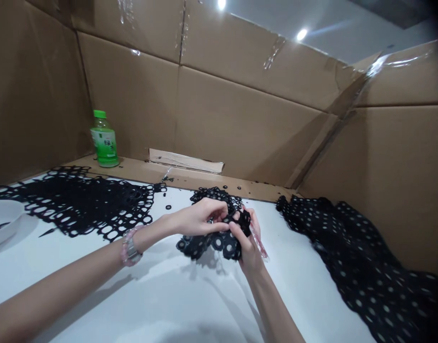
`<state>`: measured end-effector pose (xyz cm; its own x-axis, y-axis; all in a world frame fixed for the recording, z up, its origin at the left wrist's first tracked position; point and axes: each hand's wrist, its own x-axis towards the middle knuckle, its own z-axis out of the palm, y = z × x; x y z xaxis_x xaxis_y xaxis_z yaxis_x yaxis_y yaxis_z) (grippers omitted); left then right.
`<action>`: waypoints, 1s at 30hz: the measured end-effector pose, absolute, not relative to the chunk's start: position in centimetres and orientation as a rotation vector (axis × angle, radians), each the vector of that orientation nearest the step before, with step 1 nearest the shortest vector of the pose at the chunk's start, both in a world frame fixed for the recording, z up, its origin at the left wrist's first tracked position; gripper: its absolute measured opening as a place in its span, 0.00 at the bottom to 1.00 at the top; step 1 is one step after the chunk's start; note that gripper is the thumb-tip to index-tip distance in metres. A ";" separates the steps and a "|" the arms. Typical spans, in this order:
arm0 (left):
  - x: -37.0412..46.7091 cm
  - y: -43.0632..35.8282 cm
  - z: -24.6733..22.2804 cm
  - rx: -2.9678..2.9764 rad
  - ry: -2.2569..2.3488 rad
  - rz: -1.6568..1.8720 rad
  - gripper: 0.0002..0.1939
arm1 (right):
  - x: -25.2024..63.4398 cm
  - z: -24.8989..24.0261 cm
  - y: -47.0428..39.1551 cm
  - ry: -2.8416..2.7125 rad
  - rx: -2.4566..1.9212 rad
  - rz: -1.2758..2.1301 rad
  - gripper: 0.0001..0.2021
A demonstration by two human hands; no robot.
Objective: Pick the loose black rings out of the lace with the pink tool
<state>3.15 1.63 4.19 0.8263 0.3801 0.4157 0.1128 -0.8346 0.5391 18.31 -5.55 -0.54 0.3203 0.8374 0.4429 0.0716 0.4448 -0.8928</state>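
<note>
Both hands meet over a crumpled black sheet with ring-shaped pieces (221,244) at the middle of the white table. My left hand (206,215) comes in from the left, thumb and fingers pinched at the sheet's upper part. From the right, my right hand (250,240) grips the sheet's right side between thumb and fingers. A thin pink and clear strip (259,243) shows beside the right hand; whether it is held cannot be made out. Part of the sheet bunches up behind the fingers, and its lower edge hangs just above the table.
Black netting with round holes (90,202) lies at the left, near a white bowl (12,214). A green bottle (105,143) stands at the back left. A long black dotted sheet (362,257) drapes along the right. Cardboard walls (240,114) enclose the table; small black rings (168,207) lie scattered.
</note>
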 end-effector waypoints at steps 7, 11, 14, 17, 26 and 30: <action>2.9 1.6 4.4 2.674 0.404 0.868 0.08 | 18.3 0.1 -5.3 -1.150 -1.022 0.649 0.14; 3.1 1.1 4.3 2.617 0.432 0.837 0.13 | 18.1 0.7 -5.7 -1.176 -0.958 0.660 0.14; 3.5 0.6 4.2 2.477 0.452 0.841 0.13 | 18.0 0.8 -5.8 -1.183 -0.945 0.672 0.12; 4.0 0.8 3.8 2.372 0.454 0.854 0.14 | 18.0 0.4 -5.7 -1.131 -0.925 0.685 0.13; 2.5 7.9 -0.1 2.005 0.942 1.064 0.16 | 17.7 0.1 -5.7 -0.671 -0.776 1.087 0.08; 1.5 8.7 -2.3 2.165 0.951 0.994 0.11 | 17.8 -0.2 -5.7 -0.668 -0.825 1.122 0.14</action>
<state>1.47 8.75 -2.31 0.4714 0.7866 0.3987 0.3639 -0.5853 0.7246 17.85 -5.68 -0.18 0.3043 0.9510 0.0544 -0.5014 0.2084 -0.8398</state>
